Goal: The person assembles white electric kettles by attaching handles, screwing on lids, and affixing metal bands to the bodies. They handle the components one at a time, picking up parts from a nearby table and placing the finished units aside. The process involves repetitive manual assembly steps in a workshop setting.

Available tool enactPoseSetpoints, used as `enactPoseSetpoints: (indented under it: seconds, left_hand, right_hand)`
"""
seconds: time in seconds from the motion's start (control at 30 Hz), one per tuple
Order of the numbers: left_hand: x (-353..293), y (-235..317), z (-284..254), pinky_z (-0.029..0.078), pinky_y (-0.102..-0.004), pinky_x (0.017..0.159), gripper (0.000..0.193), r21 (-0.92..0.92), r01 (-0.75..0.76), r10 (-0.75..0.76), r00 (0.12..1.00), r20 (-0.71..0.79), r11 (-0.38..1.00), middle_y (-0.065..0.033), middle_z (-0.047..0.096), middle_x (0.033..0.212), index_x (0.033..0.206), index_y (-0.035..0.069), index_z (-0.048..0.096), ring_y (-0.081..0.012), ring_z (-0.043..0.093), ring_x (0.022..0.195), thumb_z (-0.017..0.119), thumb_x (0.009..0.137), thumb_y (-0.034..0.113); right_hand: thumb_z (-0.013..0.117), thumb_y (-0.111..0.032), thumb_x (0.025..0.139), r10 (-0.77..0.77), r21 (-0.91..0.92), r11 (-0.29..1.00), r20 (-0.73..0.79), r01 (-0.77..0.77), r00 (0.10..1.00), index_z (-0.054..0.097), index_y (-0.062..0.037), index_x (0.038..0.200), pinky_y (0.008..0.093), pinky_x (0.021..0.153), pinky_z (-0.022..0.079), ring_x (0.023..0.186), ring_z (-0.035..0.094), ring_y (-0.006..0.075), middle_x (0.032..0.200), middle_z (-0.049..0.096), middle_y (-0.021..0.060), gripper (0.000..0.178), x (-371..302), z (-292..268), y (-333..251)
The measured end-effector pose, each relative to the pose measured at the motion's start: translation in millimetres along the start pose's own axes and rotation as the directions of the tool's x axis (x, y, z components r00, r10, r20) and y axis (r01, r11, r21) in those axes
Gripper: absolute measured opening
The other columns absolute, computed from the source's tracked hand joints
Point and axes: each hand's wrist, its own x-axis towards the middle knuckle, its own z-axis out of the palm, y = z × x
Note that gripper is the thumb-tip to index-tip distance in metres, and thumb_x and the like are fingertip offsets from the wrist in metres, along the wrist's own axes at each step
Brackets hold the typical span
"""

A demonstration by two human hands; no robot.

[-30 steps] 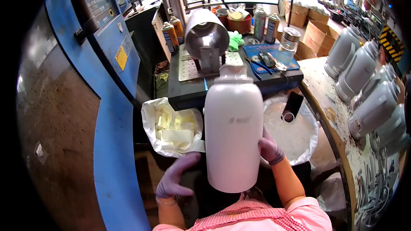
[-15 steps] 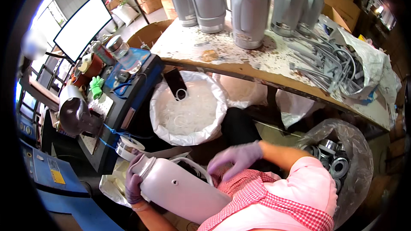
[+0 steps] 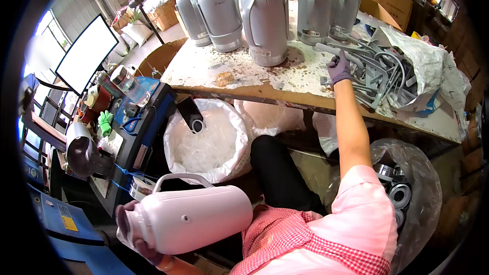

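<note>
My left hand [image 3: 133,231], in a purple glove, is closed round the neck of a pale grey vacuum flask [image 3: 196,219]. The flask lies on its side across my lap, with its loop handle on the upper side and a small hole in its wall. My right arm stretches out to the table, where my gloved right hand [image 3: 340,69] is closed on a grey plastic handle [image 3: 327,49]. That handle lies over the left edge of a heap of similar grey handles [image 3: 379,74].
Several grey flasks [image 3: 265,25] stand on the worn white table [image 3: 196,66]. Below it is a white sack [image 3: 204,145] of clear rings with a phone [image 3: 189,112] at its rim. A plastic bag [image 3: 425,183] of metal-looking rings sits right; a workbench [image 3: 147,127] stands left.
My right hand has moved from beside the flask up to the handles on the table and closed on one. The flask has turned to lie flatter, its handle now upward. The view has shifted slightly.
</note>
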Motion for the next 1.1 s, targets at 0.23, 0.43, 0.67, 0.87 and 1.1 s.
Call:
enactPoseSetpoints:
  seconds: [0.23, 0.43, 0.67, 0.87, 1.1]
  left_hand:
    - [-37.9, -2.6, -10.3, 0.037, -0.0499, 0.112, 0.113, 0.233, -0.057, 0.072, 0.996, -0.059, 0.971, -0.0166, 0.057, 0.129, 0.146, -0.004, 0.043, -0.0346, 0.048, 0.132, 0.079, 0.069, 0.069]
    - [-44.9, 5.5, -13.1, 0.04, -0.0492, 0.11, 0.117, 0.318, 0.022, 0.029, 0.987, -0.157, 0.948, -0.0221, 0.053, 0.139, 0.147, -0.007, 0.04, -0.0353, 0.05, 0.131, 0.076, 0.07, 0.073]
    - [-62.3, -3.5, -2.5, 0.04, -0.0508, 0.109, 0.122, 0.401, 0.007, 0.076, 0.979, -0.191, 0.916, -0.0226, 0.053, 0.138, 0.146, -0.007, 0.042, -0.0371, 0.051, 0.129, 0.064, 0.071, 0.087]
    - [-75.6, -2.1, 0.6, 0.042, -0.0494, 0.108, 0.124, 0.386, 0.035, 0.033, 0.985, -0.168, 0.922, -0.0217, 0.052, 0.14, 0.147, -0.007, 0.041, -0.0359, 0.051, 0.129, 0.064, 0.07, 0.087]
    - [-107.8, -6.7, 11.8, 0.045, -0.0564, 0.104, 0.109, 0.431, -0.102, 0.098, 0.995, 0.032, 0.897, -0.0225, 0.055, 0.133, 0.141, -0.002, 0.044, -0.0444, 0.054, 0.123, 0.08, 0.068, 0.071]
  right_hand:
    - [0.076, -0.016, 0.09, -0.097, -0.447, 0.879, 0.174, 0.166, 0.98, 0.065, -0.0034, 0.1, 0.0312, 0.068, 0.063, 0.076, 0.069, 0.0222, 0.086, 0.068, 0.0095, 0.019, -25.7, 72.5, 1.0]
    - [0.076, -0.017, 0.088, -0.19, -0.581, 0.746, 0.281, 0.324, 0.941, 0.069, 0.0011, 0.104, 0.0283, 0.062, 0.062, 0.069, 0.071, 0.019, 0.088, 0.072, 0.0098, 0.026, -35.0, 125.7, -42.8]
    - [0.072, -0.016, 0.09, 0.099, -0.881, 0.387, 0.335, 0.274, 0.937, 0.068, 0.002, 0.102, 0.0308, 0.067, 0.06, 0.074, 0.069, 0.0196, 0.085, 0.069, 0.0091, 0.022, -60.9, 120.1, -22.3]
    - [0.065, -0.018, 0.093, -0.019, -0.682, -0.361, 0.687, 0.635, 0.727, 0.061, -0.0012, 0.116, 0.0444, 0.086, 0.056, 0.094, 0.068, 0.0363, 0.102, 0.068, 0.0215, 0.029, -86.9, 112.5, -13.7]
    - [0.071, -0.028, 0.094, 0.154, -0.682, 0.514, 0.671, 0.521, 0.726, 0.062, -0.0073, 0.095, 0.0212, 0.052, 0.039, 0.058, 0.05, 0.0037, 0.07, 0.055, -0.0034, 0.023, -327.0, 167.8, 12.1]
